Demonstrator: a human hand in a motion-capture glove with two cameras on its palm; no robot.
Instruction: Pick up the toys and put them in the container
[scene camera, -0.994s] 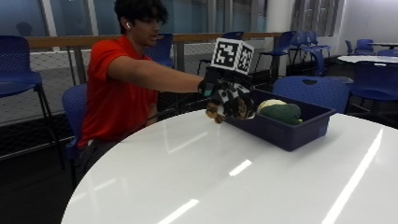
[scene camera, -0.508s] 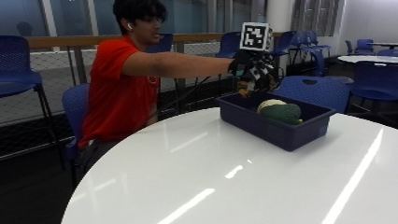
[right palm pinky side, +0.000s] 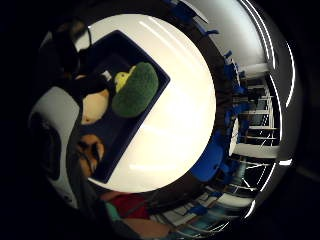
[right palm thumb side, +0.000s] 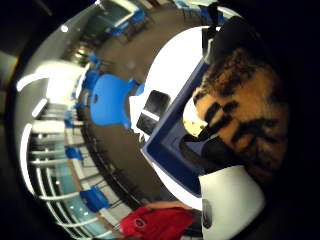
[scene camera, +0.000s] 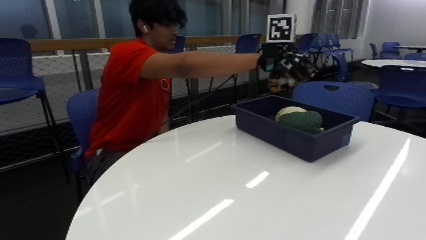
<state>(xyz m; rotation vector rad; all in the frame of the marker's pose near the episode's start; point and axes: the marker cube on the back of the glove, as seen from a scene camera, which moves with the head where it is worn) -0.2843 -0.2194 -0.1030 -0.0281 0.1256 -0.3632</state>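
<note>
Arm outstretched, the gloved right hand (scene camera: 287, 67) gripped a tiger-striped toy (right palm thumb side: 245, 112) above the blue container (scene camera: 293, 131) on the bench (scene camera: 219, 190). Only the palm view showed the green toy (right palm pinky side: 135, 90) beside a yellow one (right palm pinky side: 120, 79) inside.

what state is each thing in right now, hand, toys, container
gloved right hand: raised above the container, fingers curled round the tiger-striped toy
tiger-striped toy: held in the hand, in the air, not yet in the container
container: upright on the table, open-topped, toys inside
green toy: lying in the container
cream toy: in the container, beside the green toy
</note>
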